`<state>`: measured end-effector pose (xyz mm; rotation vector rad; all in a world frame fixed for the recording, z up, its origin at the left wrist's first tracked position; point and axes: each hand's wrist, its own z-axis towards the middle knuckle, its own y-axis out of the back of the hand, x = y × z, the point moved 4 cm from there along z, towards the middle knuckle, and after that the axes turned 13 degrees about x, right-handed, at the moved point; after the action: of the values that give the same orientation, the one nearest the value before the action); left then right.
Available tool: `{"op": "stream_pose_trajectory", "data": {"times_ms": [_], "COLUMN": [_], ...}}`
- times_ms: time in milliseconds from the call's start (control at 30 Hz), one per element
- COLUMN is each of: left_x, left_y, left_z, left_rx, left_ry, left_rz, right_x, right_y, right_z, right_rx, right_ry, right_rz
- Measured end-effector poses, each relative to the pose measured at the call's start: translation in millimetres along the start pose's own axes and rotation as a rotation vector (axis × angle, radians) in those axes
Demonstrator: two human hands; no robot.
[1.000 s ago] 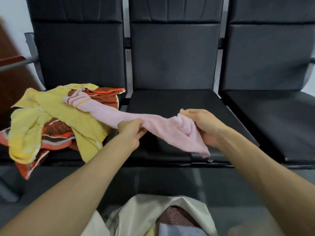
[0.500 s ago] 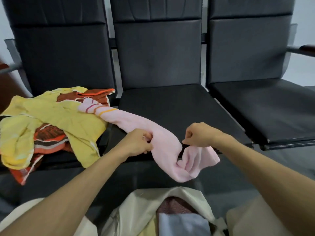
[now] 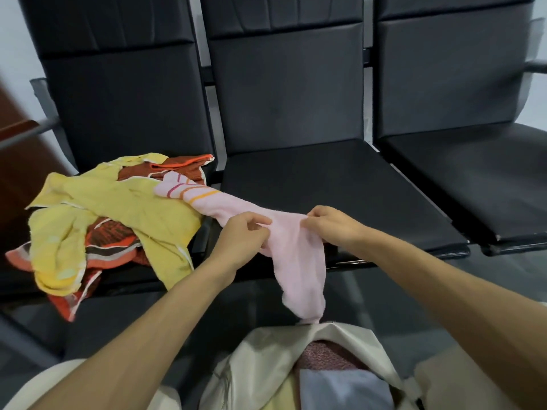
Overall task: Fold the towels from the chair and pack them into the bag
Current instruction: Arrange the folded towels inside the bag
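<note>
Both hands on pink towel (image 3: pixel 296 255), front edge of middle chair (image 3: pixel 310 184).
Left hand (image 3: pixel 241 235) and right hand (image 3: pixel 330 226) each pinch the towel's top edge, fingers curled on the cloth, hands near each other. Towel's striped end lies on the yellow towel (image 3: pixel 124 202) piled with an orange patterned towel (image 3: pixel 115 250) on the left chair (image 3: pixel 127 108). Its other end hangs off the seat front, tip just at the rim of the cream bag (image 3: pixel 266 359). Bag is open below, with a reddish towel (image 3: pixel 325 355) and a blue-grey towel (image 3: pixel 340 389) inside.
</note>
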<state>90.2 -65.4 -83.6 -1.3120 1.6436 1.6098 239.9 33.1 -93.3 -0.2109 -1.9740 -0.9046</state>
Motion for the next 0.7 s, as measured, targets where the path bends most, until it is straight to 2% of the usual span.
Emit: {"op": "stream_pose_trajectory", "data": {"times_ms": [100,233,433,500,567,700], "left_x": [-8,-17,-18,-20,-20,-12], "left_y": [0,-14,-20,-15,-11,-7], "left_z": [-2,-8,-10,-12,-14,-11], "left_rx": [-0.029,0.089,0.146,0.090,0.061,0.038], "left_ry": [-0.046,0.000,0.088,0.104,0.122,0.120], "left_rz": [-0.144,-0.428,-0.814,-0.825,-0.733,-0.759], "right_x": [4,12,32,34,33,24], "right_y": [8,16,1,-4,-6,1], "right_z": [-5,-19,-40,-44,-46,-42], "right_rx": [-0.110,-0.185,-0.075,-0.025,0.015,-0.039], "right_ry": [0.101,0.228,0.415,0.438,0.431,0.342], "right_rz": [0.227,0.415,0.181,0.046,-0.020,-0.025]}}
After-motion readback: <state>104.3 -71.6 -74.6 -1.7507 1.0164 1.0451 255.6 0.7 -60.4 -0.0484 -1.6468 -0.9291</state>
